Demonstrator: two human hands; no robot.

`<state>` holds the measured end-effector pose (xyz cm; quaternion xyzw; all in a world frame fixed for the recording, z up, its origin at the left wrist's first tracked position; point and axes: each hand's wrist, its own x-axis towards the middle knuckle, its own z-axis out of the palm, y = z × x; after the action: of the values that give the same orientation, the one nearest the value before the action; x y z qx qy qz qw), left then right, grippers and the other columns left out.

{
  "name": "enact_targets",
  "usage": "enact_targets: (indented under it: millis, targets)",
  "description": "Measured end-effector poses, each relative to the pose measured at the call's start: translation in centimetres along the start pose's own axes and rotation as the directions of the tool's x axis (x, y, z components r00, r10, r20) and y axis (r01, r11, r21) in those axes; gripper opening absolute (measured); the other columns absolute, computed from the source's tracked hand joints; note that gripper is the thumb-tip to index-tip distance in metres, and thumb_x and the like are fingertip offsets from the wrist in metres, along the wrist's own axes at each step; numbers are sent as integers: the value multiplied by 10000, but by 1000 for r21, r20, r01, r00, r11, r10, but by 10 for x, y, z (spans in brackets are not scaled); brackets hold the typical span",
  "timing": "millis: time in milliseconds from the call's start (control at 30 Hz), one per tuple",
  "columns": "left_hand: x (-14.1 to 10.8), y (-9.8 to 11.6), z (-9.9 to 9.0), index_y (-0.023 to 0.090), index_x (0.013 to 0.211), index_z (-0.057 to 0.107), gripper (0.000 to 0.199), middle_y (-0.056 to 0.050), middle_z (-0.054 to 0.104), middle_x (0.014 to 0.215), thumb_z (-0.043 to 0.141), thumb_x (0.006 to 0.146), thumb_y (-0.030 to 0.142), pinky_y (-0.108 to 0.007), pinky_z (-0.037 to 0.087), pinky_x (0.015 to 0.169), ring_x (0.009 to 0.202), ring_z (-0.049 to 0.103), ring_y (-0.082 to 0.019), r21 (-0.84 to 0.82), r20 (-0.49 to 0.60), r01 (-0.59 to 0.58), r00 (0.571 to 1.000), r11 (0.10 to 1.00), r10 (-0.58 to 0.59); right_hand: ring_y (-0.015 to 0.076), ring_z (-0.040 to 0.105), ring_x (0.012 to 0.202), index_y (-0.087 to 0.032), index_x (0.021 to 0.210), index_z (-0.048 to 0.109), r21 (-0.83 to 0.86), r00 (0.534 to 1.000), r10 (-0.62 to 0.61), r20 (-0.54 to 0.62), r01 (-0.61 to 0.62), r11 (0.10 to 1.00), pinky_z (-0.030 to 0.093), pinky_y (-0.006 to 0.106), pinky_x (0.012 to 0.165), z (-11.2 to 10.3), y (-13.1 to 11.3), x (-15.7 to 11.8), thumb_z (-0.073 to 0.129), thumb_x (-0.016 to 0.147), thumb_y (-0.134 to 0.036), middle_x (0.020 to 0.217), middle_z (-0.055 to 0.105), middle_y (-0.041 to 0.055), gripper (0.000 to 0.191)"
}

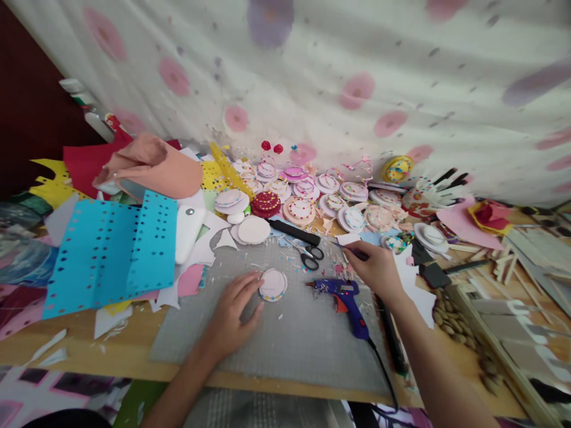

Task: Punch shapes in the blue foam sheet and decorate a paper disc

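Observation:
On the grey cutting mat point(196, 333) lies a small white paper disc point(273, 284) with coloured dots along its lower edge. My left hand point(238, 309) rests beside it, fingers apart, fingertips touching its left edge. My right hand point(372, 267) is closed around a thin dark tool point(357, 253) at the mat's upper right, its tip pointing left. Between the hands lies a blue glue gun point(341, 289) with an orange trigger. Black-handled scissors point(311, 257) and a black cutter point(294, 231) lie above it.
Decorated paper hats point(298, 210) crowd the back. Blue dotted paper point(111, 249), a white device point(190, 229) and paper scraps cover the left. Plain white discs point(253, 229) lie behind the mat. At right are wooden sticks, nuts point(452, 320) and a tray point(482, 339). The glue gun's cable point(384, 371) runs off the front edge.

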<state>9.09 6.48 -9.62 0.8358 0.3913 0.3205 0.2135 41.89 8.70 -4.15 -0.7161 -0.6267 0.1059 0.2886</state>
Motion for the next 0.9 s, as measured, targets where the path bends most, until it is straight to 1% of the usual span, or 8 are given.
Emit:
enact_targets:
  millis: [67, 167, 233, 300, 400, 500, 767, 900]
  targets:
    - [-3, 7, -5, 190, 1171, 573, 302, -90, 616, 1164, 533, 880, 124, -374, 443, 966, 1107, 557, -213, -31, -134, 31, 990, 999, -35, 195, 653, 595, -165, 804, 728, 79, 999, -8, -37, 11, 997, 473, 275, 566, -7, -13, -12, 602, 804, -363, 683, 721, 49, 235]
    - [-6, 28, -15, 199, 988, 609, 175, -27, 615, 906, 541, 868, 91, -275, 466, 779, 853, 574, -154, -115, -333, 94, 934, 989, -127, 167, 651, 591, -175, 830, 734, 207, 998, -40, -45, 48, 977, 481, 242, 546, -14, -40, -40, 629, 826, -335, 710, 730, 30, 191]
    - [-6, 45, -22, 209, 929, 608, 149, -2, 587, 823, 528, 880, 94, -232, 441, 665, 752, 544, -131, -224, -355, 141, 910, 965, -215, 156, 657, 595, -190, 862, 739, 276, 996, -81, -35, 87, 957, 486, 228, 541, -14, -60, -61, 647, 833, -312, 734, 739, 21, 156]
    - [-3, 61, -25, 221, 945, 621, 148, 1, 591, 815, 519, 898, 125, -220, 433, 624, 727, 545, -127, -339, -256, 192, 923, 921, -287, 152, 672, 621, -201, 872, 737, 344, 991, -132, -29, 134, 929, 496, 217, 555, -13, -77, -81, 651, 838, -268, 766, 747, 19, 114]
    - [2, 77, -24, 218, 991, 653, 158, -17, 630, 836, 527, 903, 179, -225, 449, 619, 722, 581, -136, -458, -26, 270, 948, 847, -316, 128, 635, 557, -204, 884, 727, 418, 981, -195, 9, 174, 892, 455, 205, 488, -7, -97, -103, 641, 849, -214, 730, 731, 15, 94]
    - [2, 83, -21, 202, 991, 685, 178, -49, 664, 878, 533, 899, 219, -232, 458, 611, 735, 612, -153, -527, 117, 343, 936, 777, -333, 98, 546, 474, -195, 920, 717, 460, 965, -258, 51, 207, 863, 393, 203, 436, -2, -108, -117, 618, 861, -171, 655, 682, 1, 118]
    - [-12, 87, -21, 192, 943, 711, 176, -36, 677, 782, 551, 889, 241, -212, 457, 620, 726, 619, -148, -646, 215, 449, 883, 617, -417, 83, 489, 461, -162, 940, 687, 437, 941, -334, 50, 280, 855, 361, 194, 429, 5, -117, -135, 576, 861, -99, 585, 585, -14, 150]
    - [-14, 87, -23, 191, 934, 723, 206, -20, 663, 739, 534, 910, 271, -188, 422, 569, 640, 554, -111, -697, 258, 480, 861, 533, -437, 80, 471, 443, -167, 929, 683, 445, 954, -298, 29, 254, 859, 356, 192, 418, 10, -117, -141, 584, 861, -119, 581, 576, -21, 129]
